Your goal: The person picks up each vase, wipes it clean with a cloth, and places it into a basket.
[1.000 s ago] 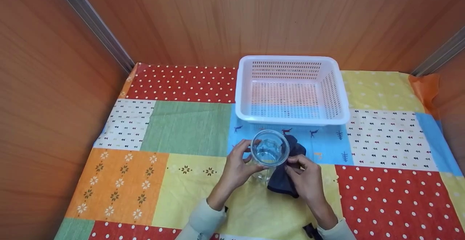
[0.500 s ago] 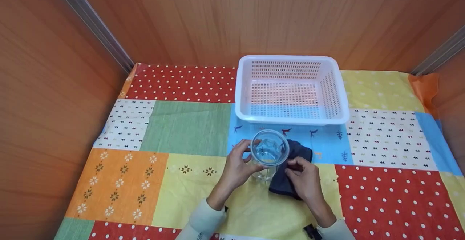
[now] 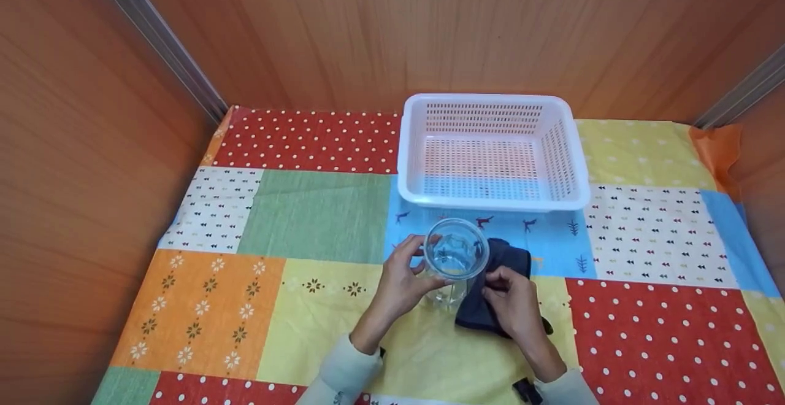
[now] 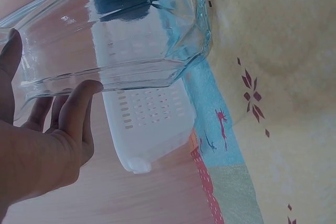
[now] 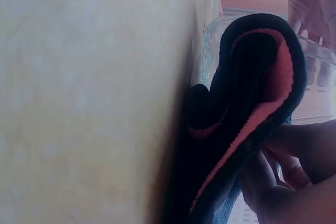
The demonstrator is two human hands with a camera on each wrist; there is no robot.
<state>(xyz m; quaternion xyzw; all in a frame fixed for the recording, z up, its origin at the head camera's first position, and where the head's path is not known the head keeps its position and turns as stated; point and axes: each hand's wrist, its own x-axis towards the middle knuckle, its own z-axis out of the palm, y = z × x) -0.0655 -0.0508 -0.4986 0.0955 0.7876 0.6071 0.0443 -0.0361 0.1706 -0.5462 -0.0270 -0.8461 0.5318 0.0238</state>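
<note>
A clear glass jar (image 3: 455, 251) with a round open mouth stands in front of the basket. My left hand (image 3: 405, 279) grips it near the rim, thumb on the near side and fingers around the left. In the left wrist view the faceted wall of the jar (image 4: 142, 40) shows, with dark fabric seen through it. My right hand (image 3: 514, 300) pinches a dark cloth (image 3: 481, 307) beside the jar's right wall. Folded over on itself, the cloth (image 5: 252, 77) shows a pinkish-red inner side in the right wrist view. Part of it lies hidden behind the right hand.
A white perforated plastic basket (image 3: 493, 199) sits behind the jar, close to the back wooden wall (image 3: 429, 30). Under everything lies a patchwork-print tablecloth (image 3: 319, 215). Wooden panels (image 3: 80, 165) enclose the left and right sides.
The cloth has spread and shifted rightward around the jar's side, and an end now shows right of my right wrist. My left hand and the jar stay almost still.
</note>
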